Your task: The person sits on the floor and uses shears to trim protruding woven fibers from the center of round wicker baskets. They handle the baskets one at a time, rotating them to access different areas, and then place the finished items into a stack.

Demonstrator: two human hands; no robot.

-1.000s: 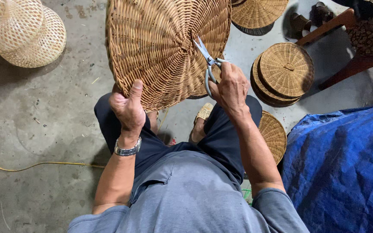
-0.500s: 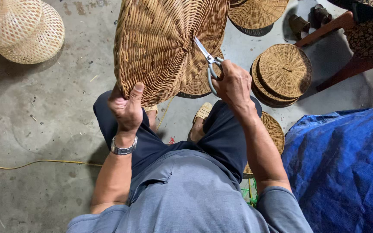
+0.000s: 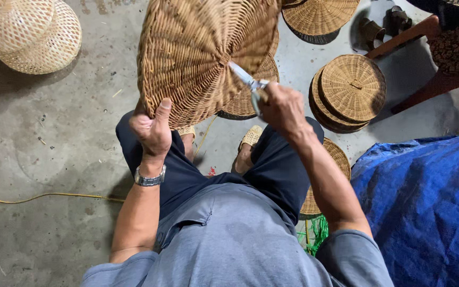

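Since the earlier frames the woven basket [image 3: 203, 58] has been turned further, so that its domed underside is presented more steeply and its rim is now seen edge-on at the left. The basket is held up over the knees and is gripped at its lower rim by the left hand [image 3: 154, 130], whose fingers are closed behind the weave while the thumb is pressed up against the outer surface. A metal watch [image 3: 150, 179] is worn on that wrist. The scissors [image 3: 249, 83] are held in the right hand [image 3: 281, 109], which is closed around the handles; the blades are laid against the basket near the centre of its base, and whether they are parted cannot be told. Beneath the basket, a flat round wicker lid [image 3: 248, 101] is partly hidden. A stack of round wicker lids [image 3: 349, 90] is set on the concrete floor [image 3: 54, 159] to the right, just beside a blue tarpaulin [image 3: 426, 207]. Two pale open-weave baskets [image 3: 25, 32] are seen at the upper left, and a yellow cord [image 3: 38, 196] is trailed across the floor at the left.
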